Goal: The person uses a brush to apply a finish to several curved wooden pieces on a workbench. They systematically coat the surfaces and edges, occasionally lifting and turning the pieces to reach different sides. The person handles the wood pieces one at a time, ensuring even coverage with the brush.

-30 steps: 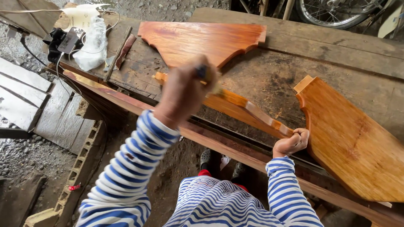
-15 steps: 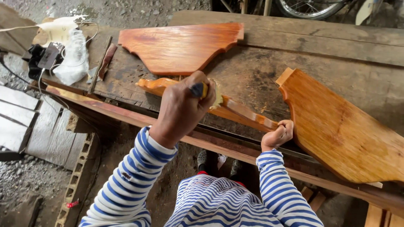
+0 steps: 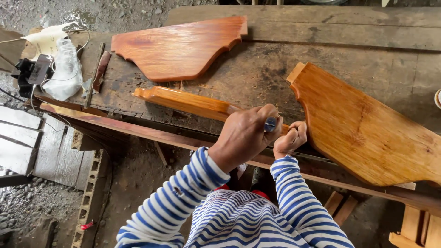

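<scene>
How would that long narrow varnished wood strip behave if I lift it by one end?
The wood strip looks solid, so probably stiff. Its glossy finish may feel slick. Long and narrow, it would likely tip down at the far end.

Head view, looking down on a rough wooden counter (image 3: 349, 41). The left hand (image 3: 245, 135) is closed around a small blue-tipped tool (image 3: 270, 124), held against a narrow varnished wooden strip (image 3: 188, 102) that lies across the counter. The right hand (image 3: 290, 138) grips the near end of the same strip. A large varnished panel (image 3: 367, 128) lies to the right, a second curved-edge panel (image 3: 177, 48) lies beyond. A clear plastic bag (image 3: 66, 71) and a dark device with cables (image 3: 36, 71) sit at the far left. Both sleeves are blue-and-white striped.
</scene>
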